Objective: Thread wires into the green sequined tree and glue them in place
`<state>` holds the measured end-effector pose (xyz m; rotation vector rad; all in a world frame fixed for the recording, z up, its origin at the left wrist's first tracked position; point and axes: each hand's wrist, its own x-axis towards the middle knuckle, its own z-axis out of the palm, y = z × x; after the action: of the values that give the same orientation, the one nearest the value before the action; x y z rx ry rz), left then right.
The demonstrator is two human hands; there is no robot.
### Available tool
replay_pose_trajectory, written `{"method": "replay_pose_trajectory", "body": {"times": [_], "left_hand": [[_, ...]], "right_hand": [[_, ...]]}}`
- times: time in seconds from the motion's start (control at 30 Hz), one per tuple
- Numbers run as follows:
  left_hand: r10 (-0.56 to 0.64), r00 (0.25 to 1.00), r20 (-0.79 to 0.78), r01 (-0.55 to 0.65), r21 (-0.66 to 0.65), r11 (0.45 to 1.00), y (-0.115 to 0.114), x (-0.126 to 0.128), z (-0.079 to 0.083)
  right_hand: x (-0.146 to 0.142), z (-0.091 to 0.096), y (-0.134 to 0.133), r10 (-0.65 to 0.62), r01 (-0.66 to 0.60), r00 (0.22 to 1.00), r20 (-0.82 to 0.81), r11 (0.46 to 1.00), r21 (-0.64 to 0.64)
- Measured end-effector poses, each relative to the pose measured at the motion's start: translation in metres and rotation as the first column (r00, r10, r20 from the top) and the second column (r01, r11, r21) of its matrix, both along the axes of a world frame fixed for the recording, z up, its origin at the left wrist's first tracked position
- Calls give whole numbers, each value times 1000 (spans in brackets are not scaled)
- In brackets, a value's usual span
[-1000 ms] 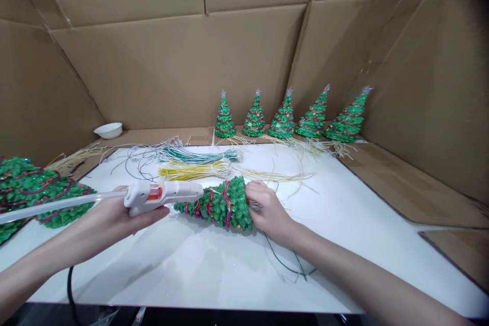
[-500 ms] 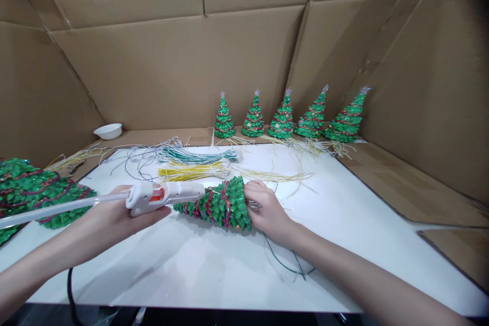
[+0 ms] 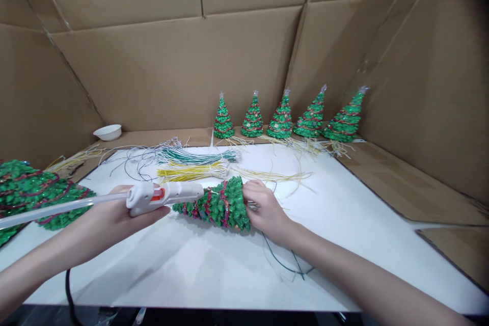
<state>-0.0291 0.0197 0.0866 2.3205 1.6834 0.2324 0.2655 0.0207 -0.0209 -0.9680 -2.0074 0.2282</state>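
Observation:
My left hand (image 3: 118, 212) is wrapped round a white hot glue gun (image 3: 164, 197), with a long clear glue stick (image 3: 64, 209) sticking out of its back. The gun's nozzle is against or just over the side of a small green Christmas tree (image 3: 219, 205) with red garland. That tree lies sideways above the white table, its tip to the left. My right hand (image 3: 265, 209) grips it at the base, fingers closed; wires show between the fingers. Thin dark green wires (image 3: 282, 262) hang from below the base onto the table.
Several finished-looking trees (image 3: 280, 117) stand along the cardboard back wall. Bundles of green wires (image 3: 198, 155) and yellow wires (image 3: 193, 170) lie mid-table. More trees (image 3: 42, 191) lie at the left; a white bowl (image 3: 108, 132) sits behind. A black cord (image 3: 69, 290) hangs below my left arm.
Both hands, the glue gun and the tree hold almost the same place. The whole view has shifted very slightly.

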Motion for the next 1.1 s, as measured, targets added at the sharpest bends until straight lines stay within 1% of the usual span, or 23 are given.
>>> {"method": "replay_pose_trajectory", "body": {"times": [0.13,0.33,0.53,0.87,1.1], "left_hand": [[-1,1000,1,1,-13,1000,0,1,1],[22,998,-51,-25,-57,998,-1,7,7],[1,997,-75,-7,-78,997,-1,6,8],[24,996,-86,-28,-46,999,-2,6,8],[10,996,-91,-13,-30,999,-3,6,8]], "right_hand": [[-1,0,0,-4,4,1000,4,1000,0],[0,1,-1,3,-3,1000,7,1000,-10],[0,0,-1,10,-10,1000,0,1000,-12],[0,1,-1,5,-5,1000,-5,1000,-8],[0,0,-1,7,-7,1000,-3,1000,1]]}}
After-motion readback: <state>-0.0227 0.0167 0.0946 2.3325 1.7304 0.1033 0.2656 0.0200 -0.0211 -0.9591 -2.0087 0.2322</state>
